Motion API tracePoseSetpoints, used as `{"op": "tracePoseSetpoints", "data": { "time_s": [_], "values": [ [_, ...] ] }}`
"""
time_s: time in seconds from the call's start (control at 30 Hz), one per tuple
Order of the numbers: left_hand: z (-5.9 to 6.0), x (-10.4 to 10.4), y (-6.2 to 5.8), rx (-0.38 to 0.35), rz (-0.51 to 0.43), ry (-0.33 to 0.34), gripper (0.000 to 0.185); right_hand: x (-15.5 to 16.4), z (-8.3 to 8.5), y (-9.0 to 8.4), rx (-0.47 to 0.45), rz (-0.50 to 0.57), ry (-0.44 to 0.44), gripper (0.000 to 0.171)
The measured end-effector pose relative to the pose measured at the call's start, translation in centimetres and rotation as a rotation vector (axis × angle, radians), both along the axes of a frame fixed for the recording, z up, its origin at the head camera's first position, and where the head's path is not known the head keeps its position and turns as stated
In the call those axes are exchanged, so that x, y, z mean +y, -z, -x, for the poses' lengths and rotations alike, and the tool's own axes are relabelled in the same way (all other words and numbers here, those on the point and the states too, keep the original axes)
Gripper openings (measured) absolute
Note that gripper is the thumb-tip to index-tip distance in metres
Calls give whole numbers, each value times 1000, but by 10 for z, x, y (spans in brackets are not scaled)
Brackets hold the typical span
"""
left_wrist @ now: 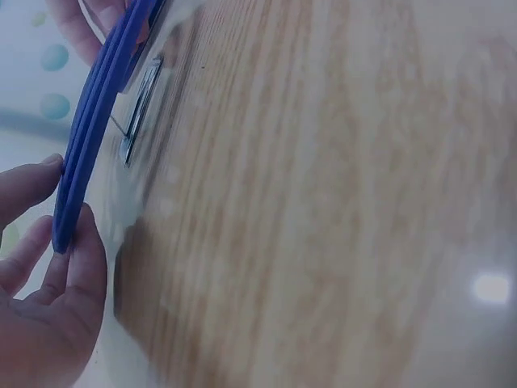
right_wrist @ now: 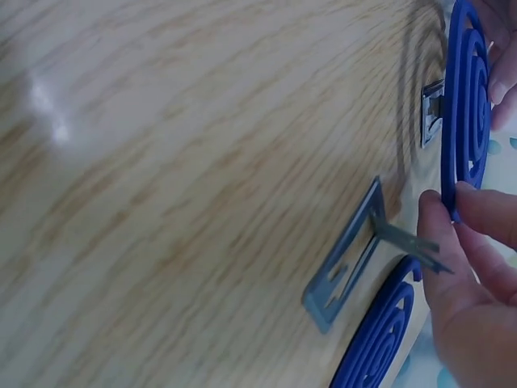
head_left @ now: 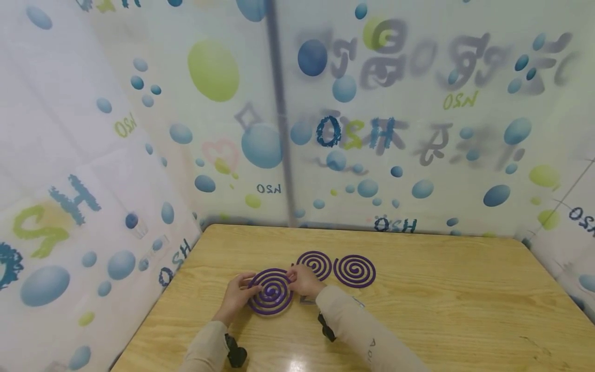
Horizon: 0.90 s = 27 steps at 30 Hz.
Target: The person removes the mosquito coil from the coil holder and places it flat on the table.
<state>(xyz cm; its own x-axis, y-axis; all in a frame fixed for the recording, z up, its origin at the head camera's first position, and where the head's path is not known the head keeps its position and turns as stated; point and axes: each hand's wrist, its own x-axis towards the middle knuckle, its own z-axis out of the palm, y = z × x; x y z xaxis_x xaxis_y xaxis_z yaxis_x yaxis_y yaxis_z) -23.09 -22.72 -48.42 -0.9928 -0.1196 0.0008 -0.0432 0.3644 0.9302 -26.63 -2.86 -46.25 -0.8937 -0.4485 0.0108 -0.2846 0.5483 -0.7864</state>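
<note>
A purple mosquito coil [head_left: 271, 292] is held level just above the table between both hands; whether it is one coil or a nested pair I cannot tell. At its left edge the left hand [head_left: 237, 298] pinches it between thumb and fingers. The right hand [head_left: 304, 280] pinches the edge opposite. Below the coil, a small metal coil stand [left_wrist: 139, 113] lies on the wood in the left wrist view. Another metal stand [right_wrist: 319, 305], with a raised prong, lies near the right hand in the right wrist view.
Two more purple coils lie farther back on the wooden table [head_left: 441, 289]: one coil [head_left: 321, 263] partly behind the right hand, another coil [head_left: 355, 270] to its right. Bubble-printed curtains [head_left: 325, 181] enclose the table's back and sides. Both sleeves carry black wrist cameras.
</note>
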Motion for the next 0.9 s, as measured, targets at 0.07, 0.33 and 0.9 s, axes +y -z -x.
{"op": "tracePoseSetpoints", "data": {
  "time_s": [0.07,0.33,0.9],
  "values": [
    [-1,0,1,-20,-24,7,43,1,3,5,-3,0,10,24],
    [-4,1,0,-53,-81,15,39,7,28,43,87,20,-44,23],
    [-2,2,2,-27,-124,-4,37,7,0,6,26,82,35,23]
  ]
}}
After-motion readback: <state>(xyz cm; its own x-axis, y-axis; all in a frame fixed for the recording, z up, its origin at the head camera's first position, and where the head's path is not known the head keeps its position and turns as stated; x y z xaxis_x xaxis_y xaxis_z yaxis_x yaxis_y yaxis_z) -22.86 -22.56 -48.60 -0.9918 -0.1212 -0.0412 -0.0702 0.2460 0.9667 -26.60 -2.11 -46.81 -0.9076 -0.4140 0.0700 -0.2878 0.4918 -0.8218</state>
